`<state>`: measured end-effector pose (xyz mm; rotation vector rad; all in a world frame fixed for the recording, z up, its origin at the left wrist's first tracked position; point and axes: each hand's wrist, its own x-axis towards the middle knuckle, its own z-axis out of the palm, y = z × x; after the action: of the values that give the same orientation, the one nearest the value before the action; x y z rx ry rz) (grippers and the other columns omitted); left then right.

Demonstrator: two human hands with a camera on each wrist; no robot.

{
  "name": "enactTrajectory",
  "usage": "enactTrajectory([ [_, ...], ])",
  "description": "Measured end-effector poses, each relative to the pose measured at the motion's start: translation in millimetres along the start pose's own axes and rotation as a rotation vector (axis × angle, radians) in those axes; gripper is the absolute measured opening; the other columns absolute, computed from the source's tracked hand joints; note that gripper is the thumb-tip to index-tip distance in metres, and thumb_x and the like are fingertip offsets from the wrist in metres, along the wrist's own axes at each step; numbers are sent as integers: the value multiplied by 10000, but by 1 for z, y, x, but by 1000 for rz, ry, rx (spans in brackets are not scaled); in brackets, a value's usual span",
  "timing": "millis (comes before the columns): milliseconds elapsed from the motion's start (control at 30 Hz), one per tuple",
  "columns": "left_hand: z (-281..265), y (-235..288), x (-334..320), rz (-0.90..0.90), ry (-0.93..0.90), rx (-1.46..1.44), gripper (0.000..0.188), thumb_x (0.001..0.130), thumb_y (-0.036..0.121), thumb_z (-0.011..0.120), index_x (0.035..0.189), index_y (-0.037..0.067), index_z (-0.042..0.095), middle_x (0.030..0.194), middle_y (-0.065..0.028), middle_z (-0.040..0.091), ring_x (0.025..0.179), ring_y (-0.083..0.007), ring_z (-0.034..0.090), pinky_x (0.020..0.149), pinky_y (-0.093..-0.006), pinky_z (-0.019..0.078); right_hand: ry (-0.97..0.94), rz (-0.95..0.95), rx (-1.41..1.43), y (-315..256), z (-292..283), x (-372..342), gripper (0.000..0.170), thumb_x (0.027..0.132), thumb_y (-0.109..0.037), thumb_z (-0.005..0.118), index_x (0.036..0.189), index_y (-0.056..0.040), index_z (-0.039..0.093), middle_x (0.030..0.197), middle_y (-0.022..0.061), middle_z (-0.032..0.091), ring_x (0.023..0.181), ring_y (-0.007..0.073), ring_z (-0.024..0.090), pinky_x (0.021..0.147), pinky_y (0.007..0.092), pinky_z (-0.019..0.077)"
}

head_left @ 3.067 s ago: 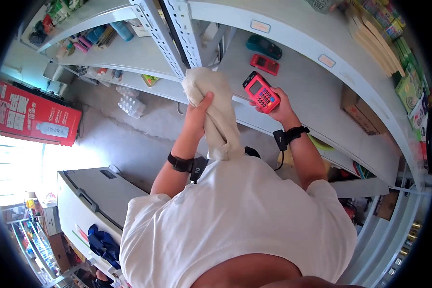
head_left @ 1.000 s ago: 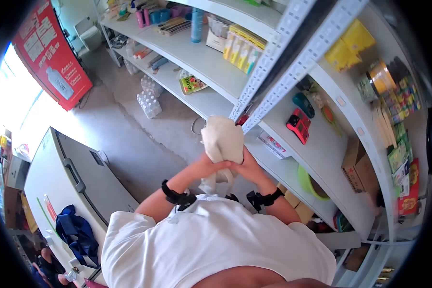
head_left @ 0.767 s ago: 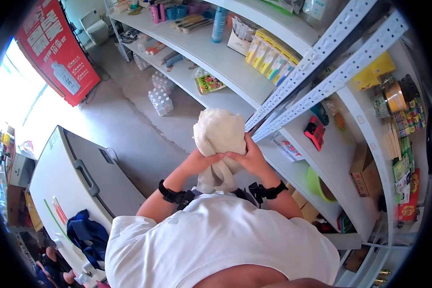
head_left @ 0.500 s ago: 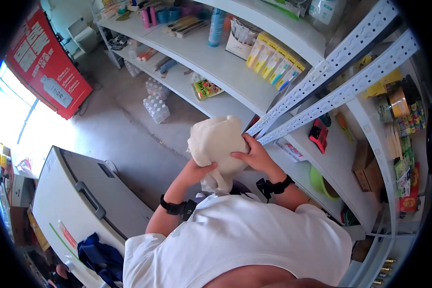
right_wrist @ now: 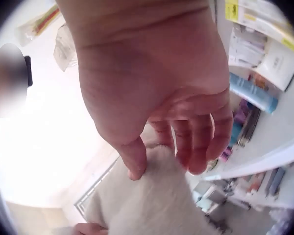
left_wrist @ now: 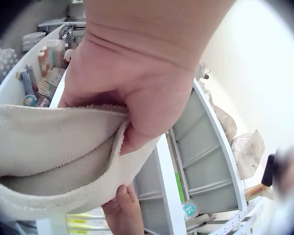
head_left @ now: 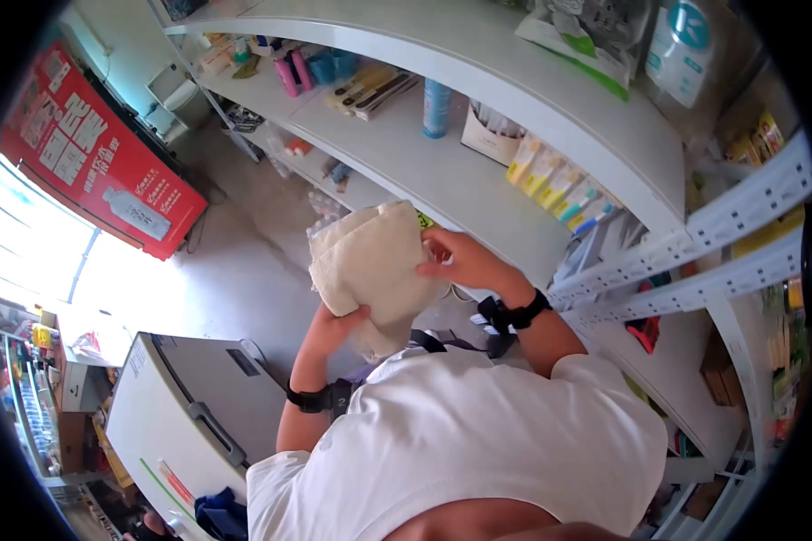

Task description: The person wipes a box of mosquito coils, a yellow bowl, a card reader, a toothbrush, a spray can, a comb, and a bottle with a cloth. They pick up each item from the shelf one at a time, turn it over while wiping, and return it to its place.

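A folded cream cloth [head_left: 374, 266], thick and towel-like, is held up in front of the white shirt by both hands. My left hand [head_left: 331, 332] grips its lower left side, thumb on the near face. In the left wrist view that hand [left_wrist: 132, 93] holds the folded edge, and the layers of the cloth [left_wrist: 59, 142] gape apart. At the upper right edge my right hand [head_left: 465, 261] pinches the cloth between thumb and fingers. The right wrist view shows this pinch close up, with the thumb [right_wrist: 135, 161] lying over a raised corner of the cloth [right_wrist: 152, 200].
Grey shelves [head_left: 406, 135] stand ahead, bearing a blue spray can [head_left: 436, 108], a white box [head_left: 490, 135] and yellow packs [head_left: 550, 176]. A perforated post [head_left: 695, 257] rises at right. A white chest freezer [head_left: 185, 397] is at left, beyond it a red cabinet [head_left: 99, 149].
The red card terminal has left the right hand and a red device lies on the shelf. Both hands took the cloth, which now looks wider and flatter. The view has swung toward the left shelves.
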<state>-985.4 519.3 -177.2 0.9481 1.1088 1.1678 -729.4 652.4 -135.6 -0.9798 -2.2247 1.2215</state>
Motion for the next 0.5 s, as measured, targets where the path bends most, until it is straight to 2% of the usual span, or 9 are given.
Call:
enactTrajectory([
  [33, -8, 1, 12, -23, 23, -4, 522, 812, -8, 659, 1310, -15, 504, 1260, -101, 587, 1171, -224, 544, 990, -359, 439, -4, 20, -25, 9, -10, 11, 420, 814, -195, 748, 1171, -59, 573, 954, 79, 631, 856, 179, 610, 792, 314, 492],
  [67, -17, 0, 24, -52, 43, -8, 509, 810, -22, 640, 1302, -15, 510, 1251, -107, 592, 1158, -230, 557, 983, -361, 447, 164, -54, 8, 17, -18, 23, 338, 814, -181, 738, 1100, -66, 600, 921, 64, 597, 816, 163, 567, 754, 301, 485],
  [133, -34, -5, 46, -108, 72, -90, 500, 800, -39, 612, 1290, -16, 514, 1233, -119, 598, 1124, -240, 578, 960, -364, 467, 367, -39, -69, 33, -48, 45, 330, 810, -179, 740, 1092, -85, 596, 1010, 54, 601, 939, 159, 577, 778, 320, 479],
  [233, -60, -10, 85, -138, 82, -260, 503, 777, -55, 590, 1273, -19, 516, 1207, -133, 601, 1080, -257, 600, 921, -370, 494, 783, -156, -416, 61, -99, 73, 303, 830, -173, 697, 1090, -62, 590, 1073, 109, 616, 1034, 292, 591, 887, 388, 466],
  [267, -69, -7, 97, -121, 74, -278, 498, 771, -62, 586, 1263, -20, 522, 1197, -138, 603, 1076, -267, 602, 916, -374, 499, 876, -143, -528, 80, -115, 82, 316, 841, -195, 675, 1096, -31, 586, 1090, 170, 620, 1054, 376, 569, 929, 428, 445],
  [300, -81, -6, 107, -110, 66, -293, 494, 765, -70, 582, 1254, -22, 527, 1187, -142, 605, 1073, -276, 605, 910, -378, 504, 947, -11, -749, 100, -127, 89, 358, 845, -241, 666, 1107, -11, 583, 1094, 214, 616, 1068, 404, 556, 930, 451, 438],
  [333, -96, -4, 118, -146, 39, -312, 484, 772, -69, 580, 1251, -22, 532, 1185, -148, 610, 1076, -285, 607, 917, -385, 504, 969, 94, -835, 107, -134, 95, 474, 829, -253, 672, 1201, 16, 550, 1133, 254, 601, 1120, 427, 528, 959, 456, 422],
  [433, -142, 7, 159, -216, -23, -307, 466, 781, -66, 577, 1244, -22, 545, 1184, -161, 618, 1080, -302, 613, 928, -401, 508, 938, 252, -1017, 131, -138, 112, 448, 837, -245, 650, 1190, 14, 556, 1128, 260, 600, 1098, 438, 534, 950, 462, 428],
  [500, -170, 19, 185, -208, -35, -238, 468, 776, -65, 580, 1240, -21, 547, 1191, -162, 616, 1079, -302, 615, 922, -403, 513, 928, 327, -1144, 124, -137, 127, 425, 843, -230, 638, 1181, 17, 563, 1127, 265, 596, 1093, 439, 537, 947, 461, 429],
])
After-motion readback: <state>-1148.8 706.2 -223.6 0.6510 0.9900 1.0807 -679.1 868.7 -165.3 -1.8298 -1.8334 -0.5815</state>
